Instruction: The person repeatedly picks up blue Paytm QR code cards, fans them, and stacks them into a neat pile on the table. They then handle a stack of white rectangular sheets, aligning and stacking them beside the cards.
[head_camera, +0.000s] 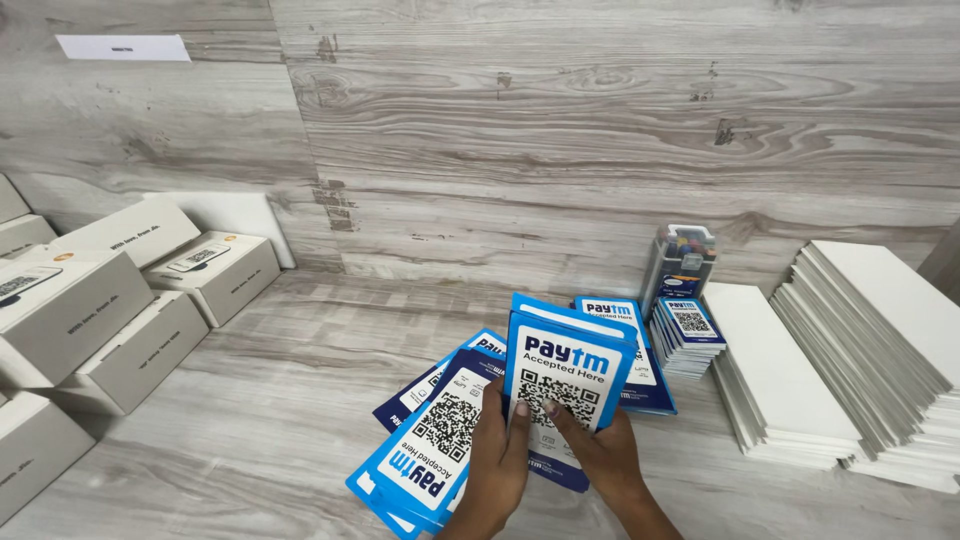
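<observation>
Both my hands hold an upright stack of blue-and-white printed cards (565, 365) with a square code pattern on the front. My left hand (497, 460) grips its lower left edge, and my right hand (600, 452) grips its lower right, one finger lying across the code. Under and beside the stack, more of the same cards (425, 440) lie fanned out on the pale wood-grain table (260, 400). Another such card (640, 385) lies flat just behind the right hand.
A small neat stack of smaller code cards (686, 335) stands right of centre, with a clear plastic box (678, 258) behind it. Slanted stacks of white cards (860, 350) fill the right. Several white cardboard boxes (120, 300) crowd the left. A wood-grain wall rises behind.
</observation>
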